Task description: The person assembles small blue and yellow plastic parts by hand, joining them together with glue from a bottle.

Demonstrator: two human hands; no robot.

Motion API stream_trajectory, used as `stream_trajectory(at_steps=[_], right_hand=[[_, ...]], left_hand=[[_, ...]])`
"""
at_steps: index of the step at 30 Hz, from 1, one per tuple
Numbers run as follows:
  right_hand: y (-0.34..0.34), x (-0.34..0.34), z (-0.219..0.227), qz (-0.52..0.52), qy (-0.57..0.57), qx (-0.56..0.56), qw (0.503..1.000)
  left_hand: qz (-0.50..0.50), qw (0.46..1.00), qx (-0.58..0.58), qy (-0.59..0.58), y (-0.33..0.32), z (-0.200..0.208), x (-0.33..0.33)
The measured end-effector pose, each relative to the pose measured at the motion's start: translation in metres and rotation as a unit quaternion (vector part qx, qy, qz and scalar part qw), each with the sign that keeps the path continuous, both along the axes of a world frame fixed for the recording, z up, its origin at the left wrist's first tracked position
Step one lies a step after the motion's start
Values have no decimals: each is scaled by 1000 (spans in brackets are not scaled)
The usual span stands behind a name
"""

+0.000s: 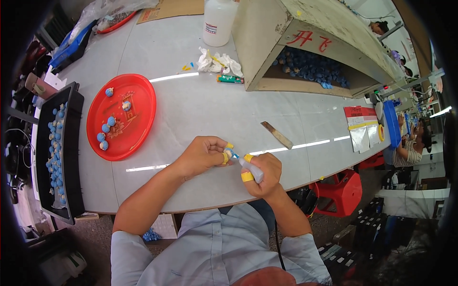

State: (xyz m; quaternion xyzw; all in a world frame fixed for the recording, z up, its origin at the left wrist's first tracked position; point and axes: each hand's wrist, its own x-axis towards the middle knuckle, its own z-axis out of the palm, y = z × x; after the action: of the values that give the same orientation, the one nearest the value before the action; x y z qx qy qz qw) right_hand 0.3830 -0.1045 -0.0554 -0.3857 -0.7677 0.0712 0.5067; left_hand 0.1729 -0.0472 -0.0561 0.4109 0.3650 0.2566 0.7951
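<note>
My left hand [204, 155] pinches a small blue-and-cream piece [228, 153] between thumb and fingertip, above the table's near side. Close to its right, my right hand [268, 174] is wrapped round a small whitish squeeze bottle [254, 170]. The bottle's tip points at the piece; whether they touch cannot be made out. Yellow tape covers fingertips of both hands. A red round plate [141, 90] to the left carries several small blue-and-cream balls [105, 127]. Beyond my hands lies a flat, worn brownish strip [276, 135].
A black tray [75, 157] of similar balls stands at the left edge. A worn cabinet [253, 52] holding many blue pieces [310, 66] rises at the back, beside a large white bottle [219, 24] and crumpled tissue [217, 62]. Red stools [338, 193] stand beyond the right edge; people sit farther off.
</note>
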Motion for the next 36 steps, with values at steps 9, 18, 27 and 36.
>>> stream_trajectory(at_steps=[9, 18, 27, 36], right_hand=[[-3, 0, -1, -12, -37, 20, 999], [-3, -1, 1, -17, -27, 13, 999], [-3, -1, 2, -10, -24, 29, 999], [-1, -3, 0, -17, -30, 18, 999]], left_hand=[[11, 999, -32, 19, 1, 7, 2], [13, 999, -25, 28, 1, 5, 2], [19, 999, -26, 35, 1, 7, 3], [13, 999, -18, 27, 1, 4, 2]])
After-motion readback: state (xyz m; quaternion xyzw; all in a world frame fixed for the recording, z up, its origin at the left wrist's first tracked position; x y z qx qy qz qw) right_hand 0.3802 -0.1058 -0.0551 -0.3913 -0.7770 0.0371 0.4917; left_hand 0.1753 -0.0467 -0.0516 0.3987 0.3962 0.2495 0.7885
